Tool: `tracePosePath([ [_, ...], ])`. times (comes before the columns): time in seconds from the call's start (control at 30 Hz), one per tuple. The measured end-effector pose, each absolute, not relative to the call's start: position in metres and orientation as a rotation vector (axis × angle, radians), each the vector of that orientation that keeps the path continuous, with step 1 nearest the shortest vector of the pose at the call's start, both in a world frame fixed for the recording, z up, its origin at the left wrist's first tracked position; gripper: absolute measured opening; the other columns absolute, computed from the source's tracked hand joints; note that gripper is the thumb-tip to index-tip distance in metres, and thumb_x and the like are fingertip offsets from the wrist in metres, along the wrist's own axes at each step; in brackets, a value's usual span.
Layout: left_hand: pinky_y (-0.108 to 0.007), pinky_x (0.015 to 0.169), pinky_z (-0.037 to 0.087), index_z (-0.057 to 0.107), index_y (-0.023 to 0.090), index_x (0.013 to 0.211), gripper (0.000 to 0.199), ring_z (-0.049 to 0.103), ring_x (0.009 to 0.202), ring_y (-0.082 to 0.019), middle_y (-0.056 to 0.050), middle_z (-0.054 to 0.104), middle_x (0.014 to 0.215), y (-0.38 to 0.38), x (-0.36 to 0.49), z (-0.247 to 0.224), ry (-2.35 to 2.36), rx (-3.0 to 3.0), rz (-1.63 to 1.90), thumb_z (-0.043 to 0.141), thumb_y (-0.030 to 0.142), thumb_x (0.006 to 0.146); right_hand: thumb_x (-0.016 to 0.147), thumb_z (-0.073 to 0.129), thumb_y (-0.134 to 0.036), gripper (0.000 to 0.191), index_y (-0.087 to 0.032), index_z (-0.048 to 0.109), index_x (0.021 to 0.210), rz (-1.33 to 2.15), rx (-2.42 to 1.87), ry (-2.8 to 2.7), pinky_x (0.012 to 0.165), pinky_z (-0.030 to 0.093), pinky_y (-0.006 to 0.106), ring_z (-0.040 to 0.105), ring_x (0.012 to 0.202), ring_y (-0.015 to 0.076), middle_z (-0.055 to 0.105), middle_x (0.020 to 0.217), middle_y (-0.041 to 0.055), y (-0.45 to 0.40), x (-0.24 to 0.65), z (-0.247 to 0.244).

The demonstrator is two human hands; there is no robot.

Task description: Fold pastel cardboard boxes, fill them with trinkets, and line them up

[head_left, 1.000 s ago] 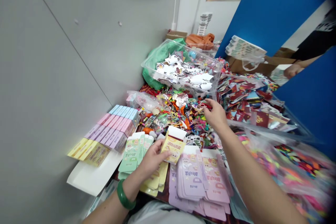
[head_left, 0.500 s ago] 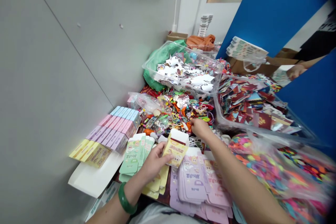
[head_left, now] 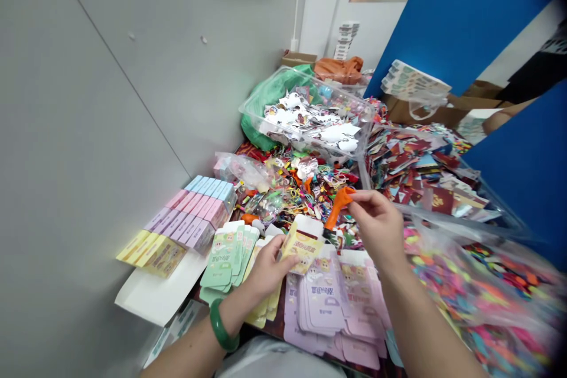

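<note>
My left hand (head_left: 268, 271), with a green bangle at its wrist, grips a small yellow printed box (head_left: 301, 248) whose white top flap stands up. Pinched between the fingertips of my right hand (head_left: 378, 227) hangs a limp orange balloon (head_left: 339, 208), just above and right of the box. Below them lie flat stacks of unfolded boxes: green ones (head_left: 225, 254) on the left, yellow ones (head_left: 266, 304) partly behind my left forearm, purple ones (head_left: 323, 301) and pink ones (head_left: 359, 295) on the right. Beyond the hands spreads a heap of small colourful trinkets (head_left: 305, 174).
Filled boxes in yellow, purple, pink and blue stand in rows (head_left: 190, 212) by the grey wall. A clear bin (head_left: 248, 107) of white cut-outs is at the back; another bin (head_left: 500, 227) holds dark red cards. Bags of bright pieces (head_left: 478, 289) lie right, near blue partitions (head_left: 522, 171).
My right hand has come up and back from the trinket heap, now with the orange balloon in its fingers. My left hand still holds the yellow box, moved slightly right.
</note>
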State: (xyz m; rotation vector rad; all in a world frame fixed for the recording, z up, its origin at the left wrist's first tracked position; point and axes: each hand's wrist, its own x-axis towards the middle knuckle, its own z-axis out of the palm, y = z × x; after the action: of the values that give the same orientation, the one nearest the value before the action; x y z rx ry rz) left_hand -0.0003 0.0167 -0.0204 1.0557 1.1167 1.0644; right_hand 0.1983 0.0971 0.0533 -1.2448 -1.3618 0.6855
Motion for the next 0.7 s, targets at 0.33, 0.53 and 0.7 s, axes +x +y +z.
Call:
tracePosePath([
  [0.33, -0.031, 0.085, 0.047, 0.061, 0.02, 0.106, 0.029, 0.06, 0.096, -0.022, -0.004, 0.067, 0.102, 0.015, 0.021, -0.002, 1.084, 1.149, 1.097, 0.069, 0.022, 0.078, 0.085, 0.048, -0.007, 0.019, -0.02, 0.058, 0.095, -0.076, -1.031, -2.099, 0.073, 0.051, 0.034, 0.062, 0.086, 0.0213, 0.067, 0.091, 0.0075, 0.036, 0.185, 0.049],
  [0.53, -0.029, 0.082, 0.044, 0.062, 0.021, 0.103, 0.024, 0.058, 0.092, -0.021, -0.002, 0.065, 0.097, 0.013, 0.029, 0.0, 1.173, 1.328, 1.074, 0.066, 0.022, 0.08, 0.08, 0.052, -0.014, 0.024, -0.021, 0.068, 0.097, 0.179, -1.271, -2.376, 0.074, 0.049, 0.038, 0.059, 0.092, 0.0262, 0.067, 0.099, 0.0085, 0.023, 0.195, 0.064],
  [0.7, -0.027, 0.08, 0.042, 0.06, 0.021, 0.101, 0.019, 0.055, 0.088, -0.019, -0.001, 0.062, 0.093, 0.011, 0.039, -0.005, 1.12, 1.365, 1.064, 0.062, 0.026, 0.083, 0.087, 0.055, -0.024, 0.016, -0.023, 0.071, 0.091, 0.29, -1.312, -2.345, 0.077, 0.049, 0.039, 0.06, 0.093, 0.0256, 0.067, 0.099, 0.0073, 0.019, 0.203, 0.069],
])
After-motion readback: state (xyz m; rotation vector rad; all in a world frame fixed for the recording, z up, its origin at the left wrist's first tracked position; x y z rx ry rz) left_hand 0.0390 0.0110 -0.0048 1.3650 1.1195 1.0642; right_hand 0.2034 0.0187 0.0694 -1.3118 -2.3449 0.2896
